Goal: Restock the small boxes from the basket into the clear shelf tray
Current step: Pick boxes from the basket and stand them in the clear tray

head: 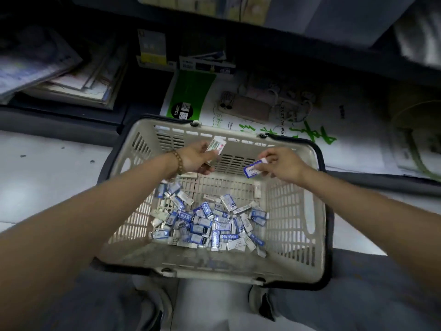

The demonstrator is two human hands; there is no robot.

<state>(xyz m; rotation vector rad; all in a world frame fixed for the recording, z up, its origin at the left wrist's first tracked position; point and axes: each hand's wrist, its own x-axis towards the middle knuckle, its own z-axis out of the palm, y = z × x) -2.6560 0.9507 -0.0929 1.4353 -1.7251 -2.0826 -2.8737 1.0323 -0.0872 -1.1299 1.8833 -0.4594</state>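
- Pale floor (47, 187) runs under a dark low shelf (310, 56) that fills the 12 o'clock side of the view.
- On the shelf a slumped stack of papers (59, 75) lies at 10 o'clock. A green package (188, 94) and a phone (248, 108) lie near 12 o'clock, just beyond the basket.
- A beige slotted basket (317, 211) sits on the floor between the person's knees.
- Small boxes (205, 225), blue and white, lie in a loose heap on the basket's bottom, mostly toward its 6 o'clock half.
- The left hand (194, 158), with a bead bracelet (178, 161) at the wrist, hangs over the basket's 11 o'clock corner. Its fingers (207, 168) are curled round a few gathered boxes (216, 145).
- The right hand (284, 164) hangs over the 1 o'clock corner, its fingers (270, 154) narrowly pinching a single blue-faced box (253, 170) clear of the heap.
- Both hands are apart and above the far wall of the basket.
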